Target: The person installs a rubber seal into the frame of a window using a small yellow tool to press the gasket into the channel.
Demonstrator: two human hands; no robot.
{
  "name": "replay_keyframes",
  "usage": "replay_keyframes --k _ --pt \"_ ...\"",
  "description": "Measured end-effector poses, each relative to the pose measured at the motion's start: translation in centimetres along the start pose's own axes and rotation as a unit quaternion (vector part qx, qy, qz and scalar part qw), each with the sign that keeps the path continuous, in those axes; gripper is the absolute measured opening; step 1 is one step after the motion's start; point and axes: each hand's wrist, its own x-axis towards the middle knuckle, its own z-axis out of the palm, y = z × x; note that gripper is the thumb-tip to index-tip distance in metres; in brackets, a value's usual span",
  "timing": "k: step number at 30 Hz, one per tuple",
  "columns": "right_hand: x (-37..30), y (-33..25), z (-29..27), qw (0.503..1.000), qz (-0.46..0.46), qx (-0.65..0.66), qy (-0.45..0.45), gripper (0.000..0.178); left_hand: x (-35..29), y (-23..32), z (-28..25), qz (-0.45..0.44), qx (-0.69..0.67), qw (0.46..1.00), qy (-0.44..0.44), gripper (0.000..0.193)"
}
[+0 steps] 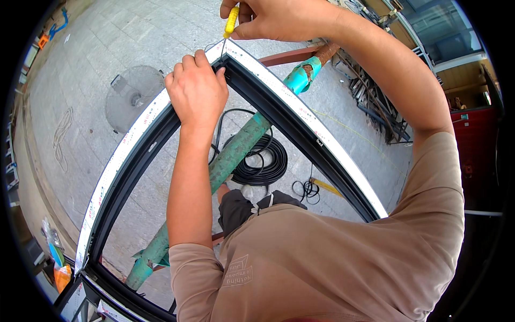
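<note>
Gripping frame (287, 114) in left hand (197, 91), tool (231, 22) in right hand (273, 20); best to press straight at corner (232, 49), well clear of fingers (201, 59).

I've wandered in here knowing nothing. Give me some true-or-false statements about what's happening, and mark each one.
1. The right hand holds a yellow-handled tool. True.
2. The left hand hangs free, touching nothing. False: the left hand is on the black-and-white frame, near its corner.
3. A green pipe passes beneath the frame. True.
4. The black coil hangs on a wall. False: the black coil lies on the paved floor.
</note>
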Motion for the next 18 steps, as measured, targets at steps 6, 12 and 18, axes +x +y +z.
replay_keyframes --k 6,12,18 --pt "-1.0 0.1 -0.1 0.999 -0.004 0.043 0.024 0.050 0.0 -0.2 0.0 0.012 -0.004 1.000 0.009 0.056" --pt "1.0 0.4 1.4 0.994 -0.040 0.039 0.094 0.047 0.0 -0.3 0.3 0.022 -0.005 1.000 0.010 0.062" --pt "1.7 2.3 2.5 0.989 -0.093 0.044 0.104 0.040 -0.3 -0.5 0.1 0.035 -0.020 0.999 0.012 0.062"
